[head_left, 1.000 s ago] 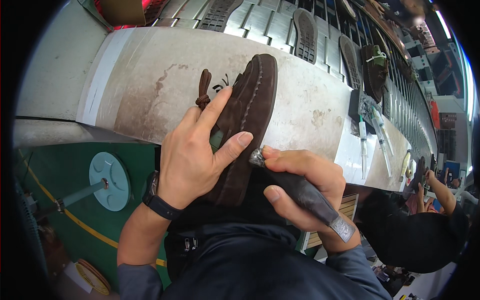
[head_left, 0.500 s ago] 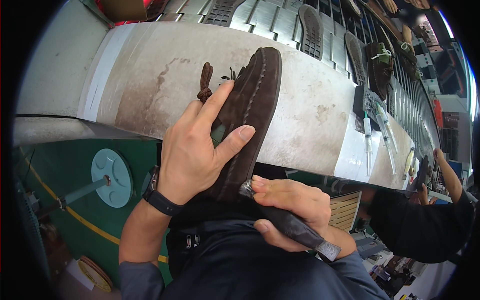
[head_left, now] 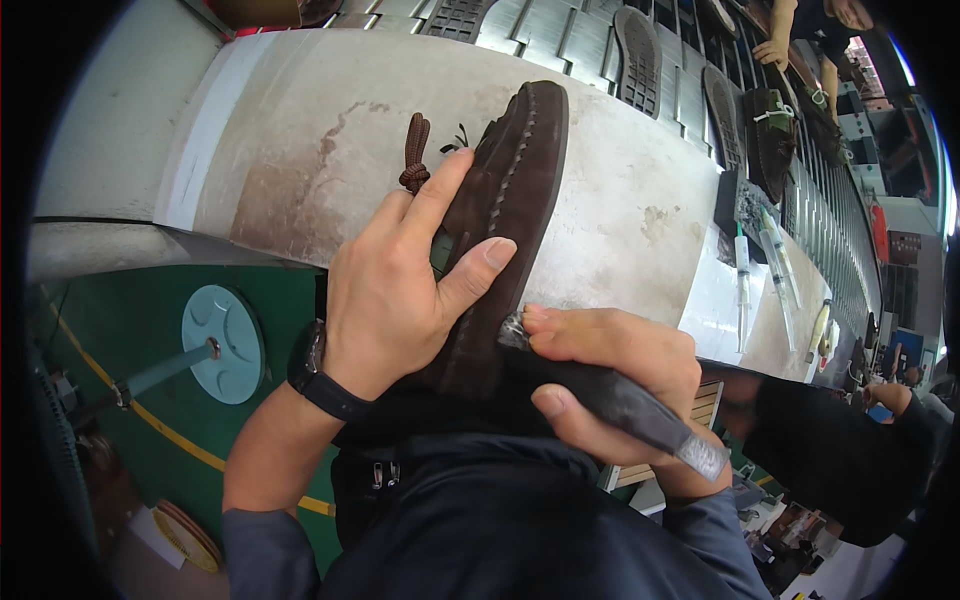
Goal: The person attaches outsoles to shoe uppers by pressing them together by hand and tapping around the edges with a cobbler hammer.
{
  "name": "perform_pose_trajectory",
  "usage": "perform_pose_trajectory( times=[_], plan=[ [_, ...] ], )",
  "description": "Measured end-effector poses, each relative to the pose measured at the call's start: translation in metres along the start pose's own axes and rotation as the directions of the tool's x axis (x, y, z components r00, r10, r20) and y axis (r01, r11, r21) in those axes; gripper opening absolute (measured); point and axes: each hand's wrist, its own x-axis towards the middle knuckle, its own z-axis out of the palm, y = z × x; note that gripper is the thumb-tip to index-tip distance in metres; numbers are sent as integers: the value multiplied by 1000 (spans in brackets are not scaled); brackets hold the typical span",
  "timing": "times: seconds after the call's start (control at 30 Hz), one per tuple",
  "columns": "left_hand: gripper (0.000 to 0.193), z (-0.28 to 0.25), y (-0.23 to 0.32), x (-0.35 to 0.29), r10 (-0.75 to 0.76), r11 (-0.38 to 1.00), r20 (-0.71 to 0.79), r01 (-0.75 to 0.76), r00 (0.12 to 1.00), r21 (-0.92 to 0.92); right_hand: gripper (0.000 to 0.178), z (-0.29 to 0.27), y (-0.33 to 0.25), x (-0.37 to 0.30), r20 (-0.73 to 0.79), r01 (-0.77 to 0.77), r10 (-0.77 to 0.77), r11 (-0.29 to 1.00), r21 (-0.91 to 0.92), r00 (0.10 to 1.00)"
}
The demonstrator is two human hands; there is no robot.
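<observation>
The person's left hand [head_left: 385,275] grips a brown shoe [head_left: 535,140], thumb and pointing finger spread apart on it and the other fingers partly hidden; the shoe is over the pale table [head_left: 330,130], toe at twelve o'clock and heel past the table's edge at six. At the shoe's four o'clock, the right hand [head_left: 645,350] pinches a dark tool [head_left: 620,395], its shiny tip right by the sole's edge. Clear syringes [head_left: 742,290] lie at three o'clock.
</observation>
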Motion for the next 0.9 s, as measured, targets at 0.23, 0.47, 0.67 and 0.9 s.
perform_pose_trajectory(
  times=[0.23,0.47,0.67,0.9],
  plan=[
    [74,-1,4,3,22,1000,13,-22,1000,19,29,-2,11,-1,-190,-228,253,963,146,948],
    [75,-5,-4,4,-3,1000,37,3,999,3,26,-18,-5,26,-45,-417,429,894,163,902],
    [74,-2,10,5,8,996,25,-10,1000,84,29,-10,6,10,-207,-129,144,988,84,968],
    [72,-6,-8,1,-25,1000,-12,25,1000,-3,31,0,-21,14,-120,-502,516,855,127,848]
  ],
)
